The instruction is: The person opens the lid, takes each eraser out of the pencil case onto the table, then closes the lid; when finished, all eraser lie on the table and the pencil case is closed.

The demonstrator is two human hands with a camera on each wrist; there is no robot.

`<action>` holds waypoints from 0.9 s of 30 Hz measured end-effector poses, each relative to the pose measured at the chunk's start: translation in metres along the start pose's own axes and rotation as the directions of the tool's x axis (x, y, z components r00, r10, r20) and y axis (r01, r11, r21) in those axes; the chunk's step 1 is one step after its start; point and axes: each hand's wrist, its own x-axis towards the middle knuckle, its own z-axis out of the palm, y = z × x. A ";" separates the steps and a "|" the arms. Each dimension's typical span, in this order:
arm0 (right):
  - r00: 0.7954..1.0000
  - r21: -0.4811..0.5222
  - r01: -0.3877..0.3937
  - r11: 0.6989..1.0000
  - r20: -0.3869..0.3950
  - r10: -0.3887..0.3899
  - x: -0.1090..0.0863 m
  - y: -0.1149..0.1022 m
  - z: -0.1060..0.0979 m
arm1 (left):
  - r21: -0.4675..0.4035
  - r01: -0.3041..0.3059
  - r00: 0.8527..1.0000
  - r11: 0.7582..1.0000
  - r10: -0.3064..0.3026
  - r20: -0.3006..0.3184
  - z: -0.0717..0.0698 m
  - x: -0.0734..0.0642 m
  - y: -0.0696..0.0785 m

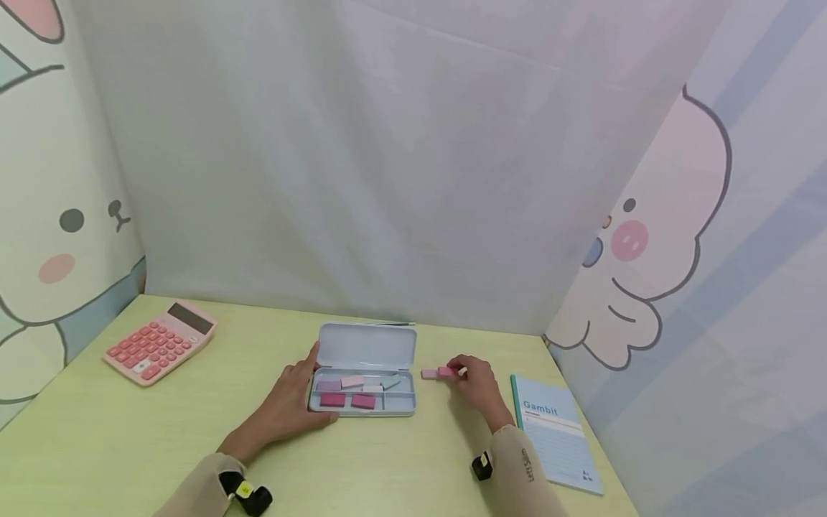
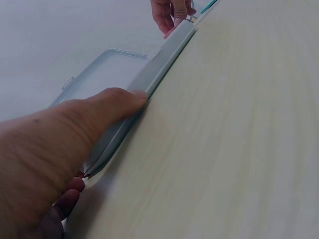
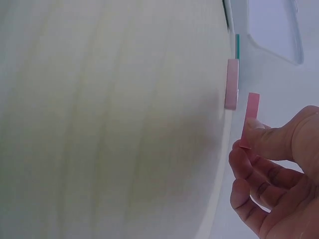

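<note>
A pale blue hinged case [image 1: 400, 412] lies with its lid [image 1: 367, 346] raised. Inside its compartments sit several small rectangular blocks: lilac [image 1: 329, 385], light pink [image 1: 352, 381], white, mint green [image 1: 390, 382] and two dark pink [image 1: 332, 400]. My left hand [image 1: 291, 402] grips the case's left end, thumb along the front wall and fingers around the side. To the right of the case, my right hand [image 1: 477, 384] pinches a pink block [image 3: 250, 117] between thumb and fingers. A lighter pink block [image 3: 232, 84] lies on the table between that hand and the case.
A pink calculator [image 1: 161, 342] lies at the table's left. A light blue notebook [image 1: 559, 434] lies beside the right forearm. Behind the lid is a thin dark green stick [image 1: 403, 324]. A grey curtain [image 1: 362, 158] closes off the table's back edge.
</note>
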 end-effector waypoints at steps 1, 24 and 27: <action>1.000 -0.005 -0.013 1.000 0.002 0.013 0.001 0.004 -0.001 | 0.001 0.000 1.000 1.000 0.000 0.000 0.000 0.000 0.000; 0.994 -0.113 -0.103 0.988 0.031 0.107 0.007 0.017 -0.008 | -0.017 0.006 1.000 1.000 -0.006 0.011 0.000 -0.001 0.003; 0.998 -0.121 -0.061 0.991 -0.019 0.059 0.007 0.009 -0.006 | -0.017 0.009 1.000 1.000 -0.009 0.010 -0.001 -0.001 0.003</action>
